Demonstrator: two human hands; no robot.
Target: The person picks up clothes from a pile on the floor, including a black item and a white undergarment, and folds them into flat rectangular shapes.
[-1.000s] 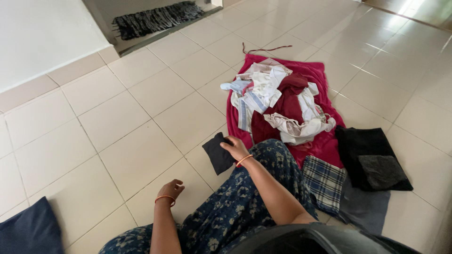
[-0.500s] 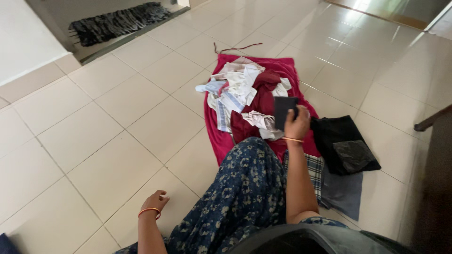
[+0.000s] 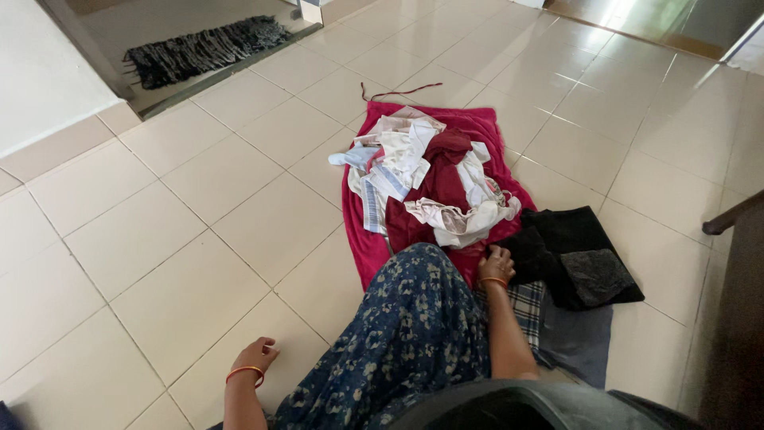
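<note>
I sit on a tiled floor with a blue flowered garment point(image 3: 398, 334) over my legs. My left hand point(image 3: 256, 355) presses on the floor tile beside me, holding nothing. My right hand point(image 3: 495, 266) rests low at the near edge of a red cloth point(image 3: 362, 239), fingers loosely curled and holding nothing, touching the edge of a black pile of folded clothes point(image 3: 557, 239). A heap of white, striped and maroon garments point(image 3: 430, 179) lies on the red cloth just beyond the hand.
A checked cloth point(image 3: 529, 306) and a grey cloth point(image 3: 577, 342) lie under the black pile on my right. A dark fringed mat point(image 3: 203, 49) lies in a doorway at the far left. Dark furniture point(image 3: 736, 318) stands at the right edge.
My right hand carried a small black cloth from the floor on the left across to the right. Now it is lowered beside the black pile and no longer holds the cloth.
</note>
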